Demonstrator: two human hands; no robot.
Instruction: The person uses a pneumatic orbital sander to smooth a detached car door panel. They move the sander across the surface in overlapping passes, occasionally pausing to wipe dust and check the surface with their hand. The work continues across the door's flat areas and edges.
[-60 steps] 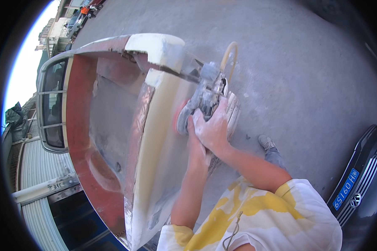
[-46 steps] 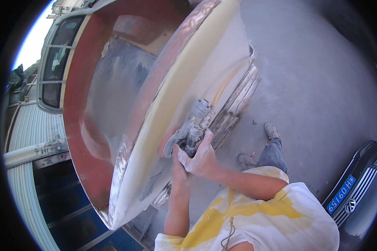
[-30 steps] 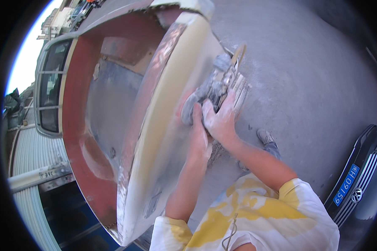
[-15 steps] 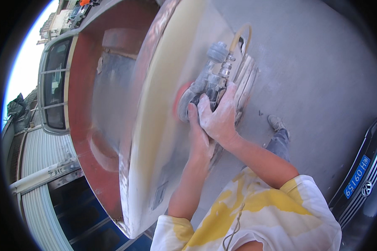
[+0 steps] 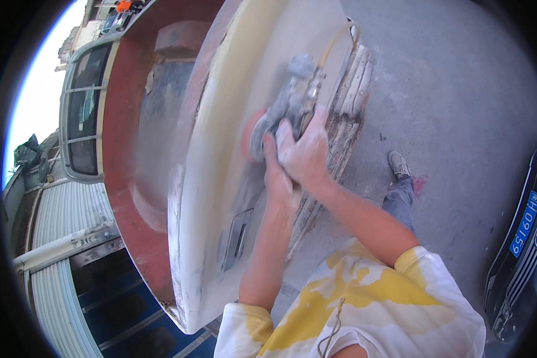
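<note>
Both hands' grip on grey grinder

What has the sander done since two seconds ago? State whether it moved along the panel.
Cannot tell for sure: the head camera swings between pictures. The sander, held by both hands, now sits on the cream panel beside the wooden pallet, as before.
</note>
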